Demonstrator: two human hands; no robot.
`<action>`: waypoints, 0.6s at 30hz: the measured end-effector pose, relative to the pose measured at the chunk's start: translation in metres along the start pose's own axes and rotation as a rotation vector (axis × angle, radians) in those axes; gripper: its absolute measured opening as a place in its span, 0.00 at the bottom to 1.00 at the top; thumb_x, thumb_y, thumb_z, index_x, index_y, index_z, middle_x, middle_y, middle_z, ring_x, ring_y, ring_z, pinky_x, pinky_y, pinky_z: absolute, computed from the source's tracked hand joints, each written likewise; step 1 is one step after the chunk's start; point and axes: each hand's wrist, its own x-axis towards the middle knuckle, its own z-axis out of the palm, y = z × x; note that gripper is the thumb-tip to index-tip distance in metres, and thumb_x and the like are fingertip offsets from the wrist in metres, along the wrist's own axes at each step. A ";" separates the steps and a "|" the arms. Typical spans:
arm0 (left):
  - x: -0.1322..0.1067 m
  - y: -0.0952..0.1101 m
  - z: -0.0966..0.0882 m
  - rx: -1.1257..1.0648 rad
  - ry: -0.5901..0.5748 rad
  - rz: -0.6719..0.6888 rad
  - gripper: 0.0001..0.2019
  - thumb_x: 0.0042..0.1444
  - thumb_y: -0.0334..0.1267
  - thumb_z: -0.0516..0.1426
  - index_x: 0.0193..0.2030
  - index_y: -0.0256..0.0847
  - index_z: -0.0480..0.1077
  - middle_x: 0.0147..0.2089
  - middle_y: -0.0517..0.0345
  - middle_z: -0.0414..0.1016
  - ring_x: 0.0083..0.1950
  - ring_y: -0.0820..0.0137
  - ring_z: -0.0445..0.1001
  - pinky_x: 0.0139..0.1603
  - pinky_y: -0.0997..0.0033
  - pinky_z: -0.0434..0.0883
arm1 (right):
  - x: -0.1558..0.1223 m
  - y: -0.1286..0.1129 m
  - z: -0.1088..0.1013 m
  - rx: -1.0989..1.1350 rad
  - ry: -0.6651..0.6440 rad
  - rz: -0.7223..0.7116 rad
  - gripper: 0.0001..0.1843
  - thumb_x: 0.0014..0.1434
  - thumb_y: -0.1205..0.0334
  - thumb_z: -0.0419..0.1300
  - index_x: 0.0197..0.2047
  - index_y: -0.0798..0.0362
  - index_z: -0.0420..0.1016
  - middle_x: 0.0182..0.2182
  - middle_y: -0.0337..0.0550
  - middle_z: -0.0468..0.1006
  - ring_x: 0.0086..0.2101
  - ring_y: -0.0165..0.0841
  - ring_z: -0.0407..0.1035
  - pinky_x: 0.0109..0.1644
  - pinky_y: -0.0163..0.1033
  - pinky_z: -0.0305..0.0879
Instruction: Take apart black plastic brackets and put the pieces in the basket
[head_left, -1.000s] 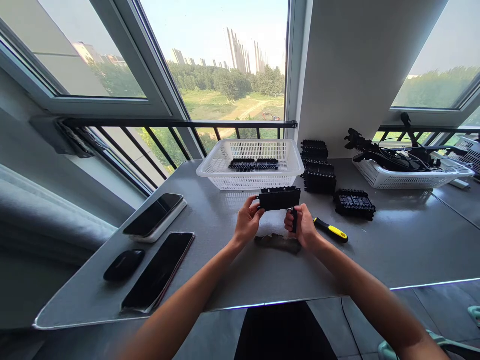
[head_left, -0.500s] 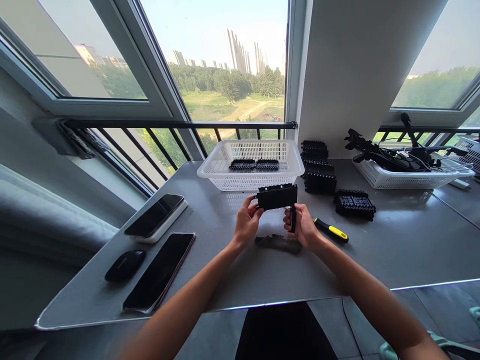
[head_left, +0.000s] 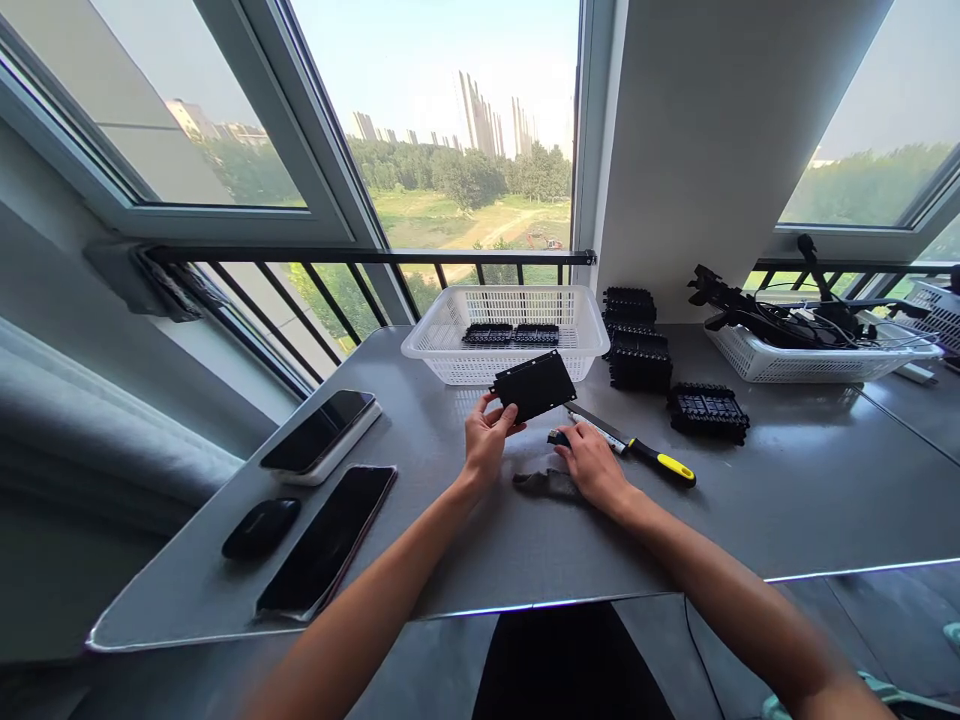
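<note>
Table: grey, faintly glossy, with a pale edge and rounded left corner [head_left: 817,490]; a seam crosses its right part.
Black panel: held up and tilted above the table, in front of the near white basket [head_left: 536,387].
Left hand: thumb and fingers clamped on the panel's lower left part [head_left: 486,438].
Right hand: low at the table, fingers curled round a small black tool [head_left: 592,462], mostly hidden by the hand [head_left: 558,437].
Grey cloth: crumpled on the table, partly behind the right wrist [head_left: 547,485].
Yellow-and-black handle: just right of the right hand, its dark blade pointing away to the left [head_left: 664,462].
White basket: at the table's far side below the window [head_left: 505,366], with two black slatted parts lying inside [head_left: 512,335].
Black stack: more such parts piled right of the basket [head_left: 639,358]; a separate black piece lies nearer [head_left: 708,412].
Second basket: far right, heaped with black gear and cables [head_left: 810,366].
Left side: a phone on a white box [head_left: 319,432], a rounded black object [head_left: 261,529] and another phone [head_left: 328,543].
Window: trees, grass and distant towers beyond the glass [head_left: 465,110], a black railing across its foot [head_left: 360,257].
Room: pale pillar [head_left: 690,150], grey curtain at left [head_left: 112,420], grey tiled floor [head_left: 847,620].
</note>
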 end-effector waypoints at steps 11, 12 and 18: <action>0.002 -0.004 -0.001 0.062 -0.039 0.049 0.26 0.47 0.44 0.64 0.50 0.38 0.63 0.33 0.56 0.78 0.36 0.66 0.78 0.40 0.63 0.77 | 0.000 0.006 0.005 -0.098 -0.062 -0.006 0.19 0.63 0.60 0.56 0.57 0.49 0.71 0.47 0.52 0.71 0.49 0.45 0.61 0.53 0.47 0.58; 0.002 -0.004 -0.001 0.072 -0.043 0.058 0.26 0.47 0.45 0.64 0.50 0.38 0.63 0.33 0.56 0.78 0.36 0.66 0.78 0.40 0.62 0.77 | 0.000 0.007 0.006 -0.087 -0.059 -0.011 0.19 0.63 0.60 0.56 0.57 0.49 0.72 0.47 0.52 0.71 0.49 0.45 0.60 0.53 0.47 0.58; 0.003 -0.009 -0.001 0.164 -0.047 0.113 0.25 0.48 0.44 0.63 0.50 0.37 0.63 0.36 0.53 0.79 0.37 0.63 0.80 0.42 0.61 0.77 | 0.004 0.009 0.005 0.073 0.014 -0.034 0.17 0.61 0.62 0.56 0.53 0.50 0.75 0.46 0.52 0.72 0.49 0.45 0.61 0.54 0.49 0.58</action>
